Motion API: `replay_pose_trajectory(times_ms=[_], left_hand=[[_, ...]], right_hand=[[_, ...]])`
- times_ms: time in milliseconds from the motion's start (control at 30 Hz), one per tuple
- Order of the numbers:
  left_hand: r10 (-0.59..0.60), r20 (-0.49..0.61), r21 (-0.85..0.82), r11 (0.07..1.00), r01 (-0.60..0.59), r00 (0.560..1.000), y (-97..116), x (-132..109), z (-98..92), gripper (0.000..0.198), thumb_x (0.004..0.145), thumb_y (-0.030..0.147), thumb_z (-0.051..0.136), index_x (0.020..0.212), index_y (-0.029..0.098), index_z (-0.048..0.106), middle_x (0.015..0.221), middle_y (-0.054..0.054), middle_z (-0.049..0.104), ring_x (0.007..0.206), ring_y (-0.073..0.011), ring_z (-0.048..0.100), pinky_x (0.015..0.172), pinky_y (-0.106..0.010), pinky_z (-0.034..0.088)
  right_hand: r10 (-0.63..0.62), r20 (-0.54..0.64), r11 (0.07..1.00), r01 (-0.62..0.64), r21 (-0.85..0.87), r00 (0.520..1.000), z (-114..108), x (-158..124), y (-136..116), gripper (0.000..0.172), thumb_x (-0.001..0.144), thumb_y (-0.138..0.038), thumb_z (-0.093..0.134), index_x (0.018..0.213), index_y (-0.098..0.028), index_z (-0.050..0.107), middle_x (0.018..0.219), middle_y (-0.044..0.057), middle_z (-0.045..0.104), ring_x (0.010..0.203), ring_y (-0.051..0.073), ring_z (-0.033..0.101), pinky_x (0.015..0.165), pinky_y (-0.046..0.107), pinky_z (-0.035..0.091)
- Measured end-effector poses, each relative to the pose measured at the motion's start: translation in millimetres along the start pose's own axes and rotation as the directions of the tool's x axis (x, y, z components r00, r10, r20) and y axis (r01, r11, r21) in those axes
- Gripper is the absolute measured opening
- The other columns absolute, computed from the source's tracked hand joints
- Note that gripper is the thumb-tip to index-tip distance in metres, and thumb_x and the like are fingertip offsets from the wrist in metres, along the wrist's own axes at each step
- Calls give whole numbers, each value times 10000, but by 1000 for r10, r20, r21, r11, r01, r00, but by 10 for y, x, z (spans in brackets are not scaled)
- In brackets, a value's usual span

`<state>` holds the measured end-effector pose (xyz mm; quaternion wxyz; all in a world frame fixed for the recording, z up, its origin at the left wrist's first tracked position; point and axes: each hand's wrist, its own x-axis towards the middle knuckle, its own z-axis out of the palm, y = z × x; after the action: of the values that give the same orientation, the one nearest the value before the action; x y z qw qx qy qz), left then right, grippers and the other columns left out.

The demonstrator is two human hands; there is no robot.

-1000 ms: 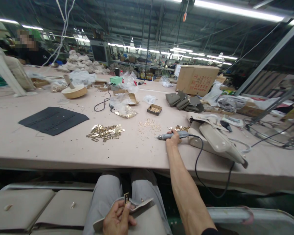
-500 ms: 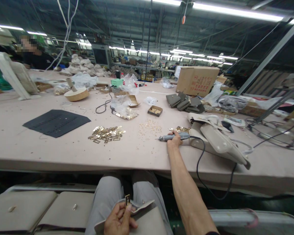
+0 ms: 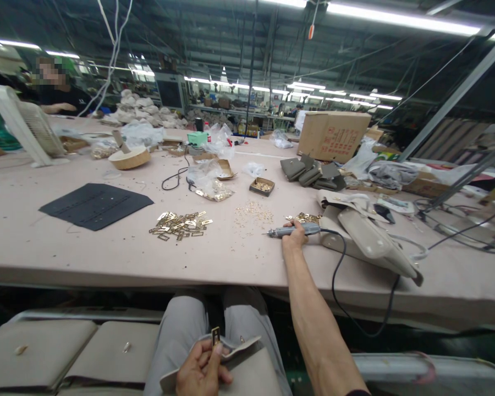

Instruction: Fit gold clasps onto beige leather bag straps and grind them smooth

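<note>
My right hand [image 3: 296, 236] is closed around a grey electric screwdriver [image 3: 308, 228] low over the table, its bit aimed left and its cord trailing right. Left of the bit lie many tiny gold screws [image 3: 253, 213]. Down at my lap, my left hand [image 3: 202, 368] pinches a small gold metal plate [image 3: 215, 336] upright between thumb and fingers. A beige bag piece [image 3: 253, 367] rests on my thighs, its flap edge beside those fingers. Further left on the table sits a pile of gold rectangular frames [image 3: 179, 225]; another gold heap [image 3: 301, 218] lies just beyond the screwdriver.
Beige bags [image 3: 371, 236] lie right of the screwdriver. A dark panel [image 3: 97, 206], a tape roll [image 3: 130, 158] and a fan [image 3: 28, 126] are at left. Further back stand a small box [image 3: 261, 187] of hardware and a carton [image 3: 332, 136]. Flat beige bags [image 3: 111, 352] lie beside my left leg.
Both hands keep nearly the same place and grip. The view shifts very slightly, and a person's hand at the far left back now shows more clearly.
</note>
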<state>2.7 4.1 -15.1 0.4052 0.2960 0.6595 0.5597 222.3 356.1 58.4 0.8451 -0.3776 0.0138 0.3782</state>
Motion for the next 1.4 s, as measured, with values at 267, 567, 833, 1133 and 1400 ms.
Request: replay_pose_trajectory(times_ms=[267,567,833,1133,1400], left_hand=[[-15,48,-2,1000,16,999,21,-6,-24,554,779,750,710,828,199,679,562,-30,716,405,-178,619,446,-254,515],[-18,18,-31,999,19,1000,40,-19,-11,553,756,740,740,840,196,694,614,-45,752,414,-187,631,452,-273,525],[-55,100,-115,991,66,993,-67,69,-70,555,756,700,764,919,172,724,833,-80,811,522,-205,718,514,-297,612],[-136,238,-203,961,186,962,135,44,-129,445,813,504,736,994,99,704,972,-154,796,721,-272,809,635,-331,675],[-213,239,-248,930,271,947,168,17,-117,328,802,374,712,984,102,684,921,-143,802,721,-268,811,632,-310,675]], right_hand=[[1,11,1000,-1,-12,1000,1,-2,21,362,764,-49,702,875,-227,406,704,-55,606,496,82,519,395,174,503],[6,22,1000,-6,-13,1000,-7,9,6,354,765,-93,738,860,-219,421,711,-55,603,496,75,518,401,164,494],[40,91,999,-38,-18,995,24,-198,-171,417,752,-93,759,795,-229,366,664,-80,547,482,71,488,423,166,487],[217,452,976,-202,-83,865,-368,-1020,-642,215,818,-146,751,864,-182,545,773,-53,566,556,56,514,558,168,532],[324,593,943,-202,-264,737,-960,-2241,-814,296,731,-162,841,869,-188,580,765,-26,575,596,87,489,580,214,484]])
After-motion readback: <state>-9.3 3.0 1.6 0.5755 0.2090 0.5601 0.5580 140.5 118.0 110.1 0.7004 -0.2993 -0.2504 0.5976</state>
